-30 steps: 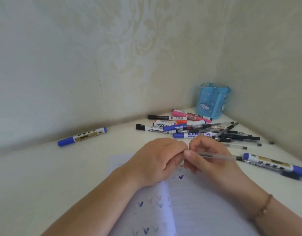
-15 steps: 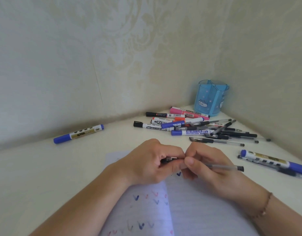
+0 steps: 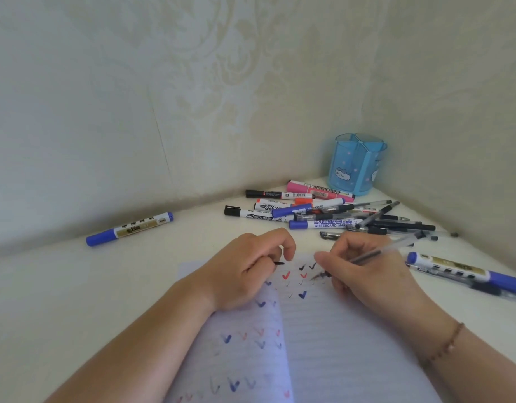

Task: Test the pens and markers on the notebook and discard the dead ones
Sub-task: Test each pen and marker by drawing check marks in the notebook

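Notebook lies open on the pale desk, its lined pages dotted with black, red and blue tick marks. The right hand pinches a clear gel pen between thumb and curled fingers, its tip down at the right-hand page beside a faint grey stroke. The left hand rests on the page near the fold, fingers curled round a small black pen cap whose end pokes out; this hand and its wrist cover part of the upper left page.

Beyond both hands, close to the notebook's top edge, a loose heap of pens and markers sprawls toward the corner of the walls: whiteboard markers with black, blue and red caps, a pink marker at the back, and several thin black and clear pens crossing one another. A blue divided pen holder with a cat picture stands upright in the corner, just behind the heap. One blue-capped marker lies alone well to the left by the wall. Another blue-capped marker lies to the right of the right hand, on top of a slim pen.
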A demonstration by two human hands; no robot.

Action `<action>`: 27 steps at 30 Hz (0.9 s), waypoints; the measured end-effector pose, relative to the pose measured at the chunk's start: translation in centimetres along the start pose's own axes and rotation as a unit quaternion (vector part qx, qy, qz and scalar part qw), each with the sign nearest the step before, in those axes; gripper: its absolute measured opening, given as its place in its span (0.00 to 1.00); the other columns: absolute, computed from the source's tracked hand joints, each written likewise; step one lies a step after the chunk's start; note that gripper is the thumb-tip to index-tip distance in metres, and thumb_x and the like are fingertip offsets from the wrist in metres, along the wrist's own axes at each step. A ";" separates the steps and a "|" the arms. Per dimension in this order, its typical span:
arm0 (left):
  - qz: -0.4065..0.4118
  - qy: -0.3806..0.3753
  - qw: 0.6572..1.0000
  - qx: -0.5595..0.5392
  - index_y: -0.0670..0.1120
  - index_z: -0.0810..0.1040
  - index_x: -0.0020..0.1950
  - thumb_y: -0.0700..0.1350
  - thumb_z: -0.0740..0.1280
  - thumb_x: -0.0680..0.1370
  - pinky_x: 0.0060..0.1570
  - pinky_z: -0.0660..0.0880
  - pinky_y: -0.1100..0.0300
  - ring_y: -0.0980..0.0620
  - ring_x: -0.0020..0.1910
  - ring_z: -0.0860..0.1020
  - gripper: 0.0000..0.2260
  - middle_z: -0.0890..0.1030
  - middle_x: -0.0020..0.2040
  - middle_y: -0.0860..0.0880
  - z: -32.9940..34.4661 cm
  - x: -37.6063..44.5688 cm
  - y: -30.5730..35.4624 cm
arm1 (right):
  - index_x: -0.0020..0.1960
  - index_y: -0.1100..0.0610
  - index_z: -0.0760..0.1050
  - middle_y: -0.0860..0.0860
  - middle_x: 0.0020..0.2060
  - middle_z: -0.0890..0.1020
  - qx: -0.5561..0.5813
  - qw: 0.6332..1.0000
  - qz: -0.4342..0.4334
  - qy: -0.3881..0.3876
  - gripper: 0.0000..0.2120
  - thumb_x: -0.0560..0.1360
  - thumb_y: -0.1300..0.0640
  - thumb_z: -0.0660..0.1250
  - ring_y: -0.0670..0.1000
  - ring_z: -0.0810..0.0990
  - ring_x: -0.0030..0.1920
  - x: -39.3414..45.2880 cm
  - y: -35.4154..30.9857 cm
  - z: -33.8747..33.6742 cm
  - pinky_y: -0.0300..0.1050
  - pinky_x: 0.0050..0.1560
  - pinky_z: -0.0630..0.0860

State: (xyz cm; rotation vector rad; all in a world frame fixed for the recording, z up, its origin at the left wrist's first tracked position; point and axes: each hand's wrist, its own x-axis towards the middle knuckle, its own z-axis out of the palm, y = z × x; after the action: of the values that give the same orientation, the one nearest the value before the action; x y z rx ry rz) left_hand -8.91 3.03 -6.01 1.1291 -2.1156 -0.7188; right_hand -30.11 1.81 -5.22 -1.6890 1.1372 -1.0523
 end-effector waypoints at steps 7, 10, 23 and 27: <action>0.006 0.038 0.999 0.018 0.53 0.68 0.59 0.41 0.57 0.80 0.39 0.69 0.57 0.51 0.35 0.70 0.10 0.75 0.38 0.55 0.3 0.3 -0.3 | 0.26 0.60 0.68 0.47 0.19 0.72 -0.072 0.997 0.001 0.021 0.19 0.70 0.62 0.73 0.42 0.66 0.21 0.0 0.6 0.2 0.30 0.24 0.62; 0.000 0.051 0.998 0.028 0.56 0.67 0.61 0.43 0.61 0.81 0.41 0.71 0.63 0.56 0.40 0.76 0.11 0.80 0.44 0.58 0.4 0.4 -0.4 | 0.26 0.60 0.68 0.49 0.20 0.72 -0.077 0.997 0.001 0.012 0.18 0.70 0.62 0.73 0.42 0.64 0.22 0.2 0.8 0.2 0.31 0.24 0.62; 0.003 0.075 0.997 0.018 0.51 0.76 0.50 0.41 0.71 0.77 0.32 0.64 0.75 0.65 0.27 0.71 0.07 0.82 0.43 0.60 0.4 0.6 0.0 | 0.29 0.60 0.69 0.52 0.20 0.71 -0.038 0.999 -0.006 0.030 0.17 0.70 0.60 0.74 0.45 0.66 0.22 0.2 0.6 -0.2 0.32 0.25 0.65; 0.001 0.099 0.995 0.017 0.52 0.79 0.51 0.43 0.72 0.76 0.35 0.67 0.73 0.63 0.34 0.74 0.07 0.80 0.41 0.61 0.6 0.8 -0.7 | 0.32 0.55 0.75 0.54 0.22 0.73 0.170 0.985 -0.029 -0.031 0.16 0.63 0.47 0.79 0.50 0.66 0.22 0.0 -0.2 -0.8 0.37 0.23 0.62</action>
State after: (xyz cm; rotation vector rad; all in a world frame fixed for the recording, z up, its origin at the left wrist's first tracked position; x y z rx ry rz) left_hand -9.30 2.13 -6.64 1.1666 -1.9676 -0.5478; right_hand -30.81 1.70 -4.73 -1.4785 0.8185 -1.1503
